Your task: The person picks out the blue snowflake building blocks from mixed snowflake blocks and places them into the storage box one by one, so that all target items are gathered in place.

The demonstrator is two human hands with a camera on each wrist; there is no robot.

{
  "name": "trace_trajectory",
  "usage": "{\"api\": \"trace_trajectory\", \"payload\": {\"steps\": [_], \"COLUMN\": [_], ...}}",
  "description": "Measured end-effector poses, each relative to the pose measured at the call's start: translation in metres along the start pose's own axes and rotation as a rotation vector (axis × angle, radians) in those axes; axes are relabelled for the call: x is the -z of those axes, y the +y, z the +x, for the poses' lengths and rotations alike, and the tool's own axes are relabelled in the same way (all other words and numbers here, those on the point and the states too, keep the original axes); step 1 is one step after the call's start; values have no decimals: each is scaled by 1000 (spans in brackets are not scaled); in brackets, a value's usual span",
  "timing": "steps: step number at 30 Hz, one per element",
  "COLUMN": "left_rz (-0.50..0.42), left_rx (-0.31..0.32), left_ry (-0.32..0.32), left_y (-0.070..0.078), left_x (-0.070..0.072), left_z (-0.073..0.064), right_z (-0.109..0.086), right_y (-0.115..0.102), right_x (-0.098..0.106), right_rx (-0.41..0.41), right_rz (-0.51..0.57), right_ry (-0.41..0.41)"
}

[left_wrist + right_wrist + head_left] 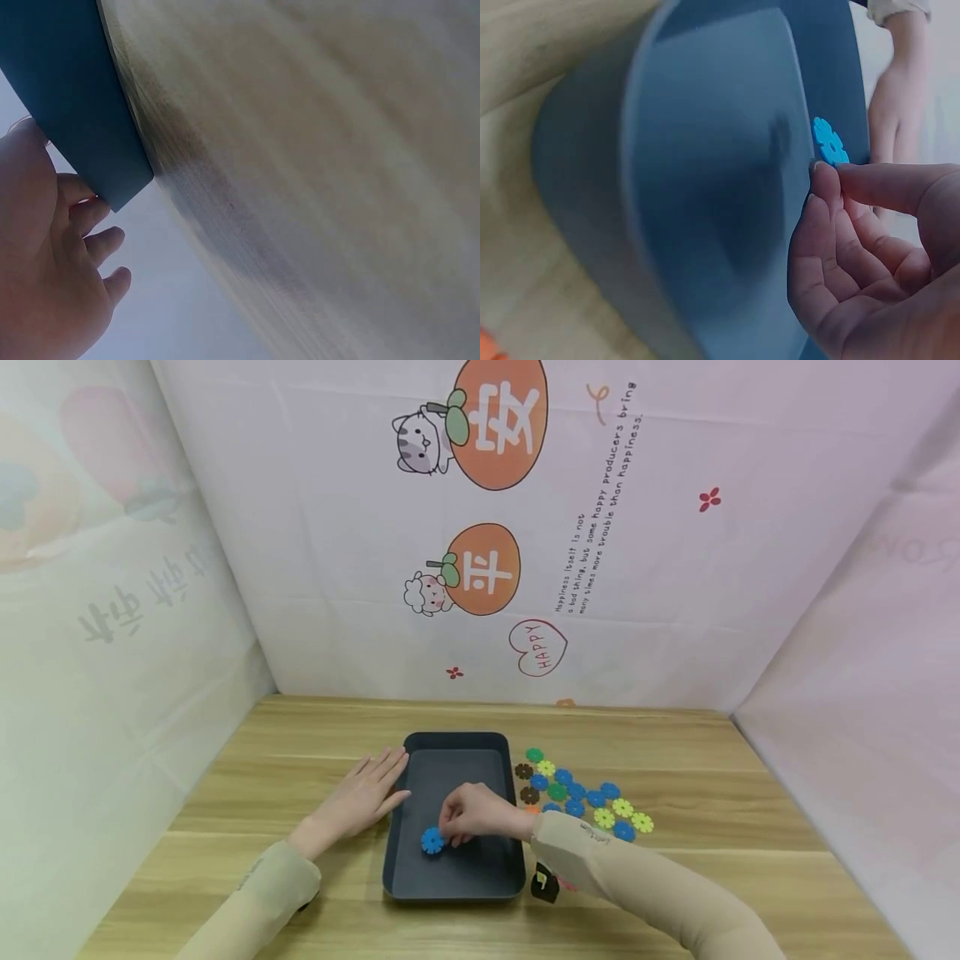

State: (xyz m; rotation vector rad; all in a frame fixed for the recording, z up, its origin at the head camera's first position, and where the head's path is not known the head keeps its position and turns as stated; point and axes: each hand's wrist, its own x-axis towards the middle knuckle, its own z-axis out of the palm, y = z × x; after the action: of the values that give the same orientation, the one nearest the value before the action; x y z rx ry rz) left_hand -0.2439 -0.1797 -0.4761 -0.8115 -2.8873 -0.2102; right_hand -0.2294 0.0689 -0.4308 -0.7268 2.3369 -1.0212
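A blue notched plastic disc (432, 841), shaped like a snowflake, is pinched between the thumb and fingertips of my right hand (480, 814) over the dark grey tray (453, 887). In the right wrist view, the blue disc (829, 141) juts out past the fingertips, and a shadow falls on the tray floor. My left hand (362, 795) lies along the tray's left rim, its fingers extended and the thumb at the edge. Seen from the left wrist, the fingers of that hand (56, 247) touch the tray's outer wall (82, 97).
Right of the tray, several notched discs in blue, yellow (622, 807), green (534, 754) and brown (523, 771) lie scattered on the wooden table (712, 793). My right sleeve covers part of them. A small black item (544, 885) sits near the tray's front right corner. Printed white cloth (337, 568) walls the table.
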Motion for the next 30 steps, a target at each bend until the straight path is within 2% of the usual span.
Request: {"api": "trace_trajectory", "payload": {"steps": [15, 30], "left_rz": [-2, 1], "left_rx": [1, -1], "left_ry": [-17, -18], "left_y": [-1, -1], "left_x": [-1, 1], "left_z": [2, 1], "right_z": [12, 10], "right_y": [2, 0], "right_x": [-20, -25], "right_rx": [-32, -77], "right_rz": [-15, -13], "right_ry": [-33, -28]}}
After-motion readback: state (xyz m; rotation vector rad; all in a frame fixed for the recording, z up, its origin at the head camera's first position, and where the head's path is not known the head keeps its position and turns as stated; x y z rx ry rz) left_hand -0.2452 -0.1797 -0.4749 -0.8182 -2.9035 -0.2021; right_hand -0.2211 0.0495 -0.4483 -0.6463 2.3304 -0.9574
